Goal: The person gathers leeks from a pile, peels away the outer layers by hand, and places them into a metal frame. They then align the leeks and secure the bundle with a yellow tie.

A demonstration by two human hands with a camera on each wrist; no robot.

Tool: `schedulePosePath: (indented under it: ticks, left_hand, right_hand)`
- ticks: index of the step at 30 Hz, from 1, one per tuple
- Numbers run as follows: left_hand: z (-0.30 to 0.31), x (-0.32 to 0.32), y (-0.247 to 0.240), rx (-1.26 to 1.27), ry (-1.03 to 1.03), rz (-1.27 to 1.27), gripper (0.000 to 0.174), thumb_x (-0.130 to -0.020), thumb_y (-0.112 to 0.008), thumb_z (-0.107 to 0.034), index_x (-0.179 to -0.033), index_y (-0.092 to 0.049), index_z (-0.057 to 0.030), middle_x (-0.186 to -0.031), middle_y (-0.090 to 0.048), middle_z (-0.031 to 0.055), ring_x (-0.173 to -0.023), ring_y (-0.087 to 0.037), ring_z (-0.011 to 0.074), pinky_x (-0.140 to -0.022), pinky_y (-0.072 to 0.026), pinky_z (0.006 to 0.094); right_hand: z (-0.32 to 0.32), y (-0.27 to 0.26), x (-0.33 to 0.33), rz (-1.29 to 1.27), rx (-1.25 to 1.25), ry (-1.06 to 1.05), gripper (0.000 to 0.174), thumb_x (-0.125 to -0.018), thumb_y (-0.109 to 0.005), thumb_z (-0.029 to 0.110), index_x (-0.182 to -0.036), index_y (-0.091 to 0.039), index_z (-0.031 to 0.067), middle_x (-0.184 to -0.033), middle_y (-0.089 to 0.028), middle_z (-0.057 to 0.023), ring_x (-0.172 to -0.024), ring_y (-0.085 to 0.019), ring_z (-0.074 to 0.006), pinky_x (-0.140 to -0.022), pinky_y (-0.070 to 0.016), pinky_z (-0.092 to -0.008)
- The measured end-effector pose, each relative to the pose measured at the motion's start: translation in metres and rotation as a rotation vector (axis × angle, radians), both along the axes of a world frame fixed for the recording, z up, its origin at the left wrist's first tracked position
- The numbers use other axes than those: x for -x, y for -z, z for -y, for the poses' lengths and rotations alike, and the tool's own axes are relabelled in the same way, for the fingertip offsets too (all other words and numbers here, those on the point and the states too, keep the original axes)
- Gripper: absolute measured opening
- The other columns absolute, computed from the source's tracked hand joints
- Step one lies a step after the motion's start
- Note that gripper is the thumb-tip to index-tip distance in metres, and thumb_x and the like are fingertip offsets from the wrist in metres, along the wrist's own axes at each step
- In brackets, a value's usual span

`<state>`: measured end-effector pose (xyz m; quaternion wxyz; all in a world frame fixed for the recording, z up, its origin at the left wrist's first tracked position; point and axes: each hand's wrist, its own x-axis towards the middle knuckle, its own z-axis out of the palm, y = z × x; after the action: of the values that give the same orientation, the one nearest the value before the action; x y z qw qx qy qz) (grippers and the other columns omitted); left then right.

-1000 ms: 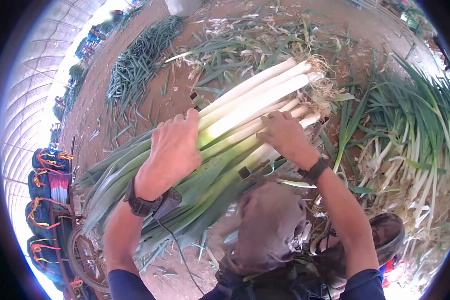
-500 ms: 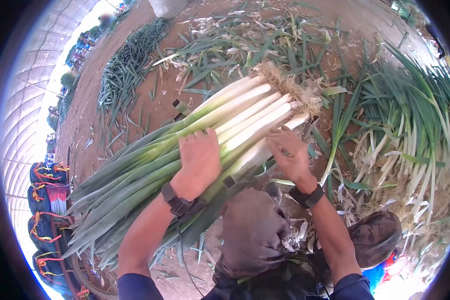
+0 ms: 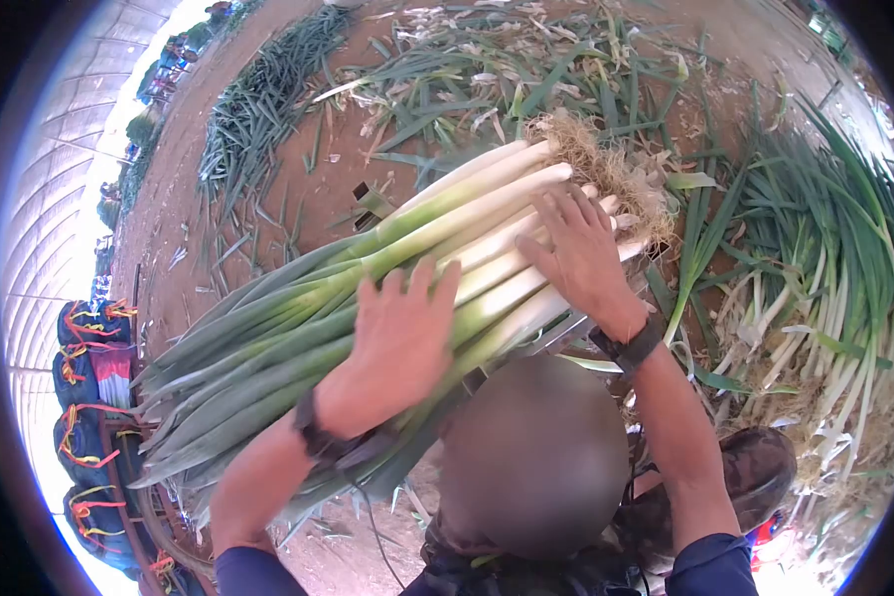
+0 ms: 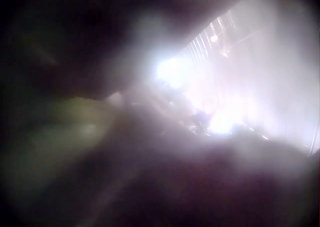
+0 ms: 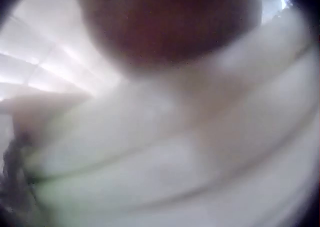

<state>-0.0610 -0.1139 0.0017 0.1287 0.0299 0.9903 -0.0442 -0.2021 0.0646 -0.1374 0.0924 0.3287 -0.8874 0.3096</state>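
A thick bundle of large green onions point(image 3: 507, 194) lies slantwise before me, its white shafts at the upper right and its green leaves point(image 3: 258, 368) at the lower left. Shaggy roots point(image 3: 656, 184) hang at the white end. My left hand point(image 3: 402, 333) rests on the middle of the bundle, fingers spread, where green turns pale. Nearer the roots, my right hand point(image 3: 586, 258) lies over the shafts with its fingers extended. Pale shafts point(image 5: 175, 172) fill the right wrist view close up. The left wrist view is dark and blurred.
Dark bracket ends point(image 3: 372, 199) poke out beside the bundle. More onions point(image 3: 834, 238) are heaped at the right. Trimmed leaves point(image 3: 258, 109) and scraps point(image 3: 566, 60) litter the ground behind. Dark bundles tied with ribbons point(image 3: 84, 437) stand at the left, beside a wheel.
The bundle has turned and slid left and lower, its shafts spreading. My left hand has moved right and its fingers have spread; my right hand has moved from the bundle's near side onto its shafts.
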Motion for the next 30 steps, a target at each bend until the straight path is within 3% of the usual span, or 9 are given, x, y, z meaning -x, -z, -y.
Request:
schedulePosePath:
  ticks: [1, 3, 9, 17, 22, 24, 26, 28, 30]
  left_hand:
    - [0.001, -0.003, -0.021, -0.15, -0.042, 0.157, 0.093, -0.07, -0.08, -0.021, -0.15, -0.036, -0.0052, -0.146, -0.041, 0.0252, -0.131, -0.043, 0.0436, -0.106, -0.032, 0.0614]
    - [0.012, -0.024, -0.052, -0.04, -0.056, 0.242, 0.094, -0.073, -0.079, -0.037, -0.15, -0.037, -0.0068, -0.15, -0.037, 0.0265, -0.136, -0.038, 0.0447, -0.11, -0.0268, 0.0635]
    - [0.09, -0.044, -0.01, -0.043, 0.083, 0.079, 0.096, -0.074, -0.069, -0.065, -0.147, -0.043, -0.0084, -0.151, -0.035, 0.0256, -0.139, -0.033, 0.046, -0.113, -0.0227, 0.0633]
    - [0.071, -0.052, -0.005, 0.002, 0.058, 0.045, 0.095, -0.074, -0.069, -0.065, -0.147, -0.044, -0.0087, -0.151, -0.035, 0.0269, -0.141, -0.031, 0.0451, -0.113, -0.0222, 0.0631]
    - [0.071, -0.051, -0.003, -0.019, 0.051, 0.015, 0.095, -0.075, -0.069, -0.064, -0.148, -0.043, -0.0093, -0.151, -0.035, 0.0269, -0.141, -0.032, 0.046, -0.113, -0.0226, 0.0636]
    - [0.067, -0.052, -0.004, -0.015, 0.052, 0.015, 0.096, -0.076, -0.069, -0.065, -0.149, -0.042, -0.0091, -0.152, -0.035, 0.0266, -0.141, -0.031, 0.046, -0.113, -0.0224, 0.0631]
    - [0.069, -0.051, -0.009, -0.004, 0.047, 0.007, 0.097, -0.077, -0.068, -0.065, -0.15, -0.041, -0.0089, -0.153, -0.034, 0.0264, -0.142, -0.031, 0.0461, -0.114, -0.0223, 0.0626]
    - [0.08, -0.047, -0.016, -0.235, -0.105, -0.037, 0.098, -0.08, -0.065, -0.067, -0.152, -0.037, -0.0059, -0.156, -0.031, 0.026, -0.144, -0.029, 0.0451, -0.116, -0.0218, 0.0591]
    - [0.099, -0.037, -0.035, -0.054, -0.097, -0.129, 0.099, -0.082, -0.064, -0.066, -0.152, -0.035, -0.0037, -0.157, -0.03, 0.026, -0.145, -0.028, 0.0443, -0.117, -0.0216, 0.0562]
  right_hand:
    - [-0.002, -0.003, -0.001, -0.007, -0.005, 0.008, 0.063, -0.095, -0.055, 0.051, -0.139, -0.054, 0.0048, -0.144, -0.048, -0.0205, -0.138, -0.039, -0.0414, -0.116, -0.0255, -0.0533]
    - [-0.004, -0.002, -0.005, -0.032, -0.047, 0.033, 0.065, -0.095, -0.055, 0.052, -0.139, -0.053, 0.0047, -0.145, -0.047, -0.0215, -0.138, -0.038, -0.0422, -0.117, -0.0248, -0.0534]
    - [0.006, -0.001, -0.007, -0.055, -0.204, 0.058, 0.071, -0.094, -0.054, 0.054, -0.141, -0.051, 0.0022, -0.149, -0.044, -0.023, -0.139, -0.038, -0.0436, -0.118, -0.0224, -0.0527]
    - [0.001, -0.004, -0.01, 0.008, -0.193, 0.077, 0.072, -0.094, -0.053, 0.054, -0.141, -0.05, -0.0009, -0.148, -0.045, -0.0243, -0.14, -0.039, -0.039, -0.119, -0.0226, -0.0495]
    - [0.024, -0.022, -0.014, 0.062, -0.326, 0.13, 0.072, -0.097, -0.05, 0.055, -0.145, -0.045, 0.0023, -0.154, -0.038, -0.0191, -0.144, -0.033, -0.0369, -0.12, -0.019, -0.0534]
    - [0.042, -0.027, -0.016, -0.096, -0.165, -0.079, 0.072, -0.097, -0.048, 0.058, -0.146, -0.045, 0.0056, -0.155, -0.037, -0.0162, -0.146, -0.03, -0.0359, -0.12, -0.0168, -0.0551]
    - [0.047, -0.013, -0.015, -0.017, -0.17, -0.122, 0.072, -0.097, -0.047, 0.059, -0.147, -0.045, 0.0071, -0.154, -0.038, -0.0156, -0.146, -0.03, -0.0358, -0.121, -0.0166, -0.0547]
    - [0.05, -0.017, -0.011, 0.094, -0.178, -0.187, 0.071, -0.096, -0.047, 0.06, -0.147, -0.046, 0.0103, -0.152, -0.04, -0.0154, -0.147, -0.028, -0.0363, -0.121, -0.0167, -0.0542]
    - [0.046, -0.022, -0.009, 0.132, -0.177, -0.183, 0.07, -0.094, -0.05, 0.057, -0.146, -0.047, 0.0104, -0.151, -0.041, -0.0148, -0.146, -0.029, -0.035, -0.121, -0.0158, -0.0552]
